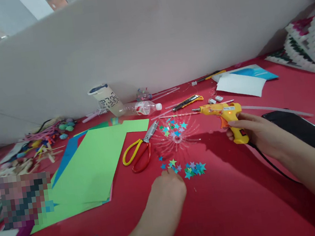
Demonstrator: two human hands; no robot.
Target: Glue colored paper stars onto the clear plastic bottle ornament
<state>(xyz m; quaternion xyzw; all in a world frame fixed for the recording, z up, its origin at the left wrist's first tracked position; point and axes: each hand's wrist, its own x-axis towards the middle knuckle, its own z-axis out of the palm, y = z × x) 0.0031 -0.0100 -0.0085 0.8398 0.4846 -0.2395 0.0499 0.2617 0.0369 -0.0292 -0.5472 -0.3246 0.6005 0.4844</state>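
My right hand point(252, 131) is wrapped round the handle of a yellow glue gun point(224, 113), whose nozzle points left over the red table point(228, 201). My left hand point(168, 191) lies knuckles up, fingers curled down onto a small heap of coloured paper stars point(190, 167); whether it pinches one is hidden. Beyond the stars stands a clear plastic piece cut into radiating strips point(177, 136) with several stars stuck on it. Red-and-yellow scissors point(140, 152) lie just left of it.
Green and blue paper sheets point(94, 166) cover the left. A lying plastic bottle point(141, 107), a paper cup point(107, 99), a utility knife point(188, 102), glue sticks and white paper point(241, 84) lie by the white wall. Craft clutter point(42, 143) sits far left, a black object point(299, 127) at right.
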